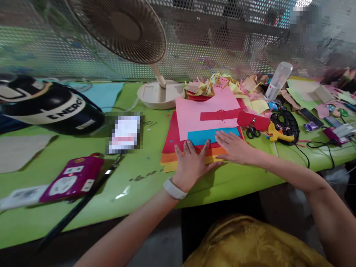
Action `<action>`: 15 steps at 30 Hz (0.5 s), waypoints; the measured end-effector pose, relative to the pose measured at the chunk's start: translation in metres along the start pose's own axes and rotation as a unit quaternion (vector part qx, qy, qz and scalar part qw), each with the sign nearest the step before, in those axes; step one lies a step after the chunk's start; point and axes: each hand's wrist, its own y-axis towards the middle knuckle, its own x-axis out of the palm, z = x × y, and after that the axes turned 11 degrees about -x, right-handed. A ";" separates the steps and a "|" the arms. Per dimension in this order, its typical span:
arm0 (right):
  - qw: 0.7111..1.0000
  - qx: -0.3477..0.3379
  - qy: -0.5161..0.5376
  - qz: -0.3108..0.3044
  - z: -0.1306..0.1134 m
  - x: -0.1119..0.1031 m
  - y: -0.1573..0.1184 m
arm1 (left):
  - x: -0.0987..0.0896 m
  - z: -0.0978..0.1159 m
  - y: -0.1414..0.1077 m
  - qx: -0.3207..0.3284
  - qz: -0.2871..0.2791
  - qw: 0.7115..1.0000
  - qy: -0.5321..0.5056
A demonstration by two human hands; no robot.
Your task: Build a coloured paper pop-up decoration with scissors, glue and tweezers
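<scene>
A strip of blue paper (198, 137) lies across the front of a pile of coloured sheets. My left hand (191, 159) rests at its lower left edge, fingers spread. Flat on the right part of the strip lies my right hand (236, 148), its fingers stretched out. Beneath are a pink sheet (189, 115) with a curved cut in its top edge, a red sheet (171, 135), and orange (169, 158) and yellow sheets. A narrow red strip (211, 115) lies on the pink sheet. Another red piece (258, 121) sits right of the pile.
Black scissors (253, 132) and a yellow glue gun (279, 134) lie to the right. Paper scraps (219, 83) and a clear bottle (278, 81) are behind. A fan (161, 97) stands at the back. A dark ENERGY bottle (52, 107) and a maroon pouch (73, 176) lie left.
</scene>
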 end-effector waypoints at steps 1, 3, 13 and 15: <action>1.000 -0.012 0.002 -0.008 -0.005 0.006 0.002 | 0.000 -0.001 0.000 0.000 -0.002 1.000 -0.002; 1.000 -0.018 0.003 -0.011 -0.011 0.016 0.005 | 0.001 -0.002 0.000 0.003 -0.007 1.000 -0.004; 0.996 0.010 -0.052 -0.066 0.011 0.009 -0.022 | 0.001 -0.005 -0.002 0.016 0.012 0.998 0.065; 0.995 0.023 -0.071 -0.065 0.016 0.005 -0.032 | 0.001 -0.007 -0.004 0.014 0.011 0.998 0.068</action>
